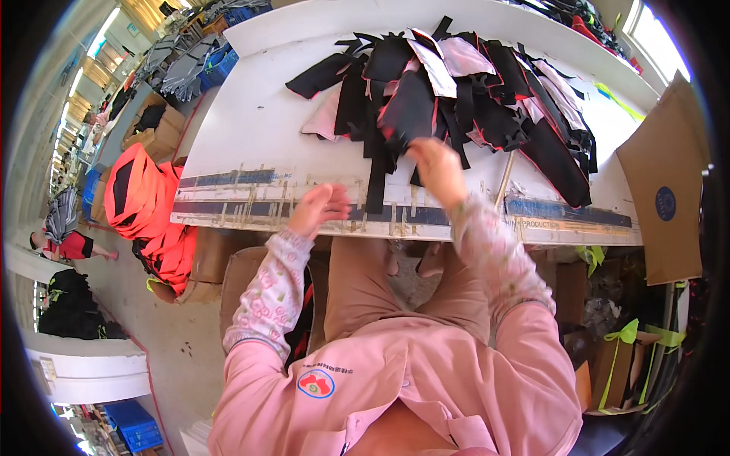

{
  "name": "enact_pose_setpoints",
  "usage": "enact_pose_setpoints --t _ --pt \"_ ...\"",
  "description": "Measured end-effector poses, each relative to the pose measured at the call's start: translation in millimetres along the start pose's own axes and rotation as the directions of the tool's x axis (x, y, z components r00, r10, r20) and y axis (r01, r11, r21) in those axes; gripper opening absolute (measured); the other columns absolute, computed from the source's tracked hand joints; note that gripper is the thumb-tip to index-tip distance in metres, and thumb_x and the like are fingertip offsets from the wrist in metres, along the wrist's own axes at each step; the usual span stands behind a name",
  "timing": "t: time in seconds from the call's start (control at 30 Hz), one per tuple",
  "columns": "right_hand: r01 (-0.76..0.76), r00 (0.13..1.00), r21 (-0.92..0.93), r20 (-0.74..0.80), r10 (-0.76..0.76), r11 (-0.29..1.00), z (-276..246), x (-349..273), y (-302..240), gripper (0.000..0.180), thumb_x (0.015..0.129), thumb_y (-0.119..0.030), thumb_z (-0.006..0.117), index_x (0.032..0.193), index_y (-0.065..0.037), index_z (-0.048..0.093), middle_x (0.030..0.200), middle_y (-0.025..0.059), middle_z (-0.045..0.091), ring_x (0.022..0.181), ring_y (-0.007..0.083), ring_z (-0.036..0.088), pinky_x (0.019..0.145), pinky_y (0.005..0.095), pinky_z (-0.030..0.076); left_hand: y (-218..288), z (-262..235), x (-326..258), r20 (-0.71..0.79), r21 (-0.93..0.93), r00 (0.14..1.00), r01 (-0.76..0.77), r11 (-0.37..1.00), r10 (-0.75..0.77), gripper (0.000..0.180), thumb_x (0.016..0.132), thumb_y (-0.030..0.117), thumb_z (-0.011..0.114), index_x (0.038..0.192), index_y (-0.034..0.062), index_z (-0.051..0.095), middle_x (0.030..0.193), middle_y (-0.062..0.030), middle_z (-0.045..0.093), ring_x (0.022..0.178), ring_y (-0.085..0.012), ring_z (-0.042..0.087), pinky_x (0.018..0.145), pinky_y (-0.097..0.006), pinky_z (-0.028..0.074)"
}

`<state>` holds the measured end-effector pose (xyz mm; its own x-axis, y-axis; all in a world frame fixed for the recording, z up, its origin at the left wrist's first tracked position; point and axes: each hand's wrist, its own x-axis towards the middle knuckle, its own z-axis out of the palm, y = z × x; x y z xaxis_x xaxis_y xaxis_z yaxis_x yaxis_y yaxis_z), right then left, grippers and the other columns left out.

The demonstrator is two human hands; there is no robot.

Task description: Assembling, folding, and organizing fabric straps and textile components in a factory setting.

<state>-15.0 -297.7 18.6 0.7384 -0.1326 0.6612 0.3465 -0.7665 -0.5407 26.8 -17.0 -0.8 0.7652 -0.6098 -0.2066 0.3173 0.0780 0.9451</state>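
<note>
A heap of black sewn fabric pieces with red edging, black straps and pale pink or white patches (498, 83) lies on the white table (251, 125). My right hand (439, 171) is at the heap's near edge, its fingers closed on the lower end of a black fabric piece (408, 110); fingertips and cloth are slightly blurred. My left hand (319, 207) hovers over the table's front edge, left of a hanging black strap (376, 178). It holds nothing, and its fingers are stretched out toward the right.
Worn tape strips line the table's front edge (304, 213). A cardboard sheet (665, 190) stands at the right. Bright orange bundles (144, 197) are stacked on the left, near the floor (171, 334). Another person (72, 245) is far left. Green ties (623, 334) hang by boxes below right.
</note>
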Motion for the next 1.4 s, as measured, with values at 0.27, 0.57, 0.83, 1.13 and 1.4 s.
enact_pose_setpoints --t 0.27,0.57,0.83,1.13,1.4 --pt "-0.029 0.955 0.303 0.289 -0.063 0.953 -9 -105 -72 0.024 0.076 -0.015 0.068 0.096 -0.003 0.062 0.084 0.0135 0.058 0.082 0.0312 0.056 0.073 0.0379 0.046 -31 57 49 0.008 -0.180 0.986 0.166 0.970 -0.167 0.027 0.085 0.009 0.060 0.111 0.0026 0.056 0.098 -0.0097 0.064 0.083 -0.0185 0.065 0.074 -0.031 0.054" --pt "-0.343 0.860 0.268 0.474 0.187 0.900 4 -82 -74 0.057 0.071 -0.005 0.070 0.123 -0.007 0.045 0.119 0.0200 0.045 0.102 0.0366 0.051 0.086 0.0386 0.044 -41 71 -9 -0.417 -0.280 0.903 -0.239 0.930 0.106 0.035 0.085 0.016 0.060 0.118 0.0068 0.053 0.098 -0.0019 0.061 0.081 -0.0102 0.059 0.065 -0.022 0.047" --pt "-0.138 0.914 0.196 0.402 0.049 0.971 55 -113 -65 0.039 0.078 0.004 0.051 0.116 -0.003 0.055 0.116 0.0201 0.051 0.105 0.0367 0.052 0.090 0.0399 0.043 -76 54 -26 -0.272 0.843 0.549 -0.260 0.471 0.790 0.089 0.072 0.032 0.073 0.138 -0.0010 0.021 0.133 -0.0247 0.031 0.126 -0.0376 0.031 0.107 -0.043 0.023" --pt "-0.250 0.929 0.154 0.316 0.192 0.956 57 -85 -89 0.026 0.076 0.005 0.050 0.100 0.000 0.057 0.096 0.0172 0.057 0.090 0.0348 0.056 0.079 0.0404 0.045 -61 43 -41 -0.096 0.861 0.716 -0.289 0.419 0.691 0.068 0.062 0.031 0.080 0.117 0.0095 0.046 0.134 -0.0202 0.030 0.127 -0.0402 0.029 0.104 -0.045 0.029" --pt "-0.316 0.931 0.279 0.274 0.240 0.907 62 -89 -67 0.027 0.074 0.009 0.049 0.097 -0.001 0.057 0.086 0.0090 0.061 0.075 0.0200 0.059 0.069 0.0287 0.047 -73 35 -41 -0.080 0.868 0.708 -0.296 0.398 0.702 0.051 0.063 0.012 0.075 0.107 0.0095 0.050 0.131 -0.0195 0.036 0.119 -0.0391 0.039 0.097 -0.044 0.036"
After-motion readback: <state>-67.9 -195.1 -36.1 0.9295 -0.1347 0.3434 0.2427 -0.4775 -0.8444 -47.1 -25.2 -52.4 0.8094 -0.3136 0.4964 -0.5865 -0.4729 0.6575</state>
